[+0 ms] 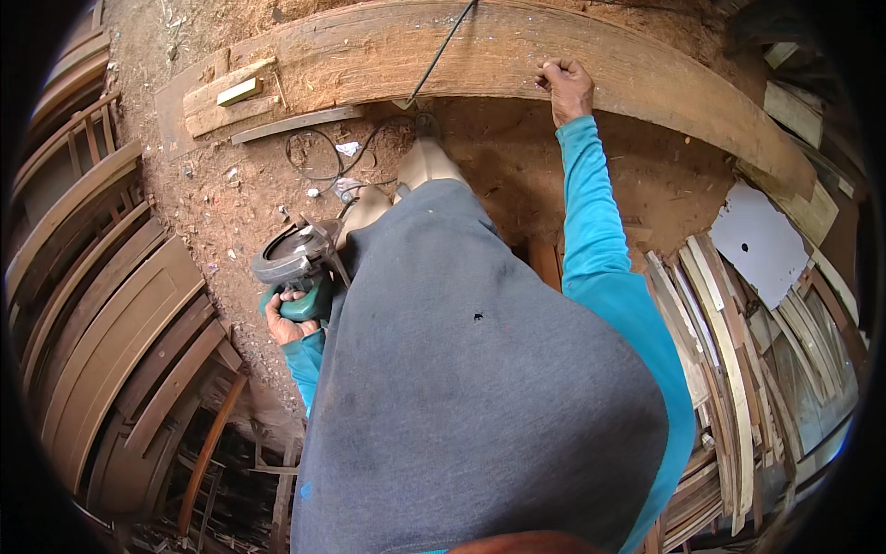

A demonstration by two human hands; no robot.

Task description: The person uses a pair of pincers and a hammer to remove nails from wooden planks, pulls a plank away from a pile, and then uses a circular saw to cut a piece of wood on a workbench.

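My left hand (290, 319) grips the green handle of a circular saw (297, 253), held low beside my left leg. The saw's dark guard and base face forward. My right hand (566, 83) is stretched out over a long, thick wooden plank (388, 57) lying across the far side. Its fingers are curled closed; whether they pinch anything is too small to make out. From the plank's near edge, a thin dark cable or rod (443, 51) slants up to the top of the view.
A small pale wood block (240, 91) rests on a short board at the plank's left end. A black cord (318, 175) loops on the dirt floor by my feet. Wooden panels (125, 355) are stacked at left. Wood strips (729, 369) and a white sheet (759, 242) lie at right.
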